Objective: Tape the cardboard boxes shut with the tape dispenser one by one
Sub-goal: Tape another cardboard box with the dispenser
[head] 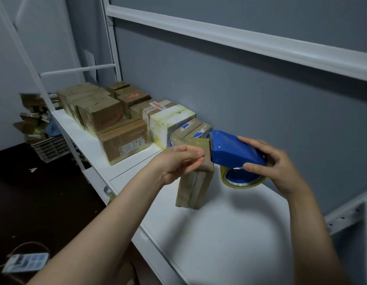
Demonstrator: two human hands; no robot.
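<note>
Near the middle of the frame, the right hand [279, 171] grips the blue tape dispenser [232, 150] above the white table [230, 223]. Just left of it, the left hand [178, 161] pinches the pulled-out tape end [198, 143] over a small upright cardboard box [193, 188]. More boxes [121, 138] line the table toward the upper left.

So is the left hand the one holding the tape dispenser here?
No, the right hand grips the tape dispenser, while the left hand pinches the pulled-out tape end.
</note>
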